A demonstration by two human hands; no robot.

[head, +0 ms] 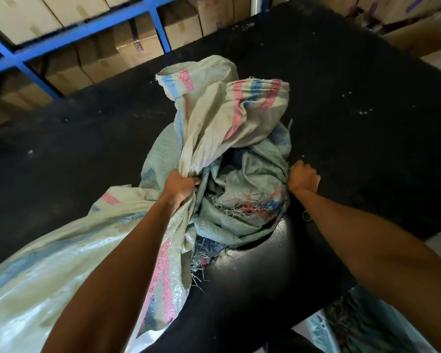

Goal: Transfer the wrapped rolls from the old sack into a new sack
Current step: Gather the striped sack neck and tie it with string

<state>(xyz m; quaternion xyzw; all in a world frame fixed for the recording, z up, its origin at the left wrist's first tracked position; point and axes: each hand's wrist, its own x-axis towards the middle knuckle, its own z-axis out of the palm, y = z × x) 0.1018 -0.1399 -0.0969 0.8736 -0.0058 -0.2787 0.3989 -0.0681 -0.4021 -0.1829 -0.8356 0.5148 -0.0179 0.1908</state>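
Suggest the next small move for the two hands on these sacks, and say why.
Probably pull the two hands apart to widen the mouth of the greenish frayed sack. The left hand grips bunched cream striped sack cloth that droops over the opening, the right hand grips the opposite rim, and the black wrapped roll lies at the frayed edge.

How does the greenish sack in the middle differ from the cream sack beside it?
The greenish sack has a torn, frayed edge with loose threads; the cream sack looks intact. The right hand grips the greenish sack's rim, while the left hand grips bunched cream sack fabric. Both are woven, with pink and blue stripes.
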